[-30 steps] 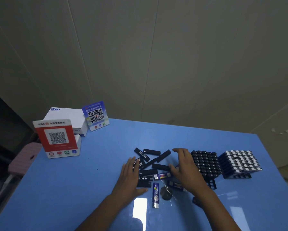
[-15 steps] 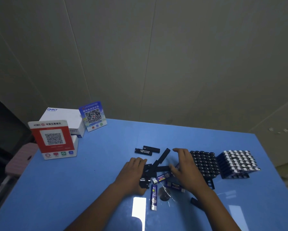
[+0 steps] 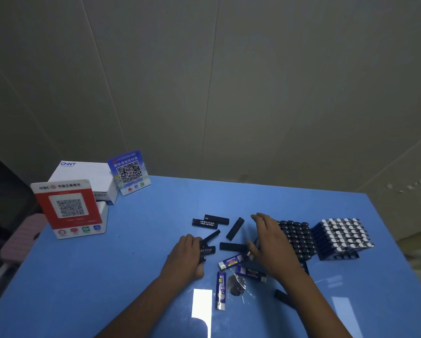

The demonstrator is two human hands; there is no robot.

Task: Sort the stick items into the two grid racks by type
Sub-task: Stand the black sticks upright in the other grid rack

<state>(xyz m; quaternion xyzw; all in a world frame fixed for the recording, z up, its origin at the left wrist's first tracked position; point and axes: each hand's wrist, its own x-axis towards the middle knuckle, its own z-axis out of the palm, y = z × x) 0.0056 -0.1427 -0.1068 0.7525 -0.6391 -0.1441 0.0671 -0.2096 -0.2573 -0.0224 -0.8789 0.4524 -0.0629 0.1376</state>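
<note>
The left hand (image 3: 187, 254) curls its fingers (image 3: 196, 240) round a few glossy black sticks (image 3: 208, 250). The right hand (image 3: 271, 242) lies flat, holding nothing, touching another black stick (image 3: 232, 246) that lies crosswise on the bench (image 3: 107, 276); the dark rack (image 3: 299, 237) (nearly full) sits just behind it.

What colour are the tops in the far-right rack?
White, on dark blue sticks in the far-right rack; head view.

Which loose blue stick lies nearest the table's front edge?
The blue stick lying lengthwise beside the bright glare patch; the other two blue ones sit farther back.
</note>
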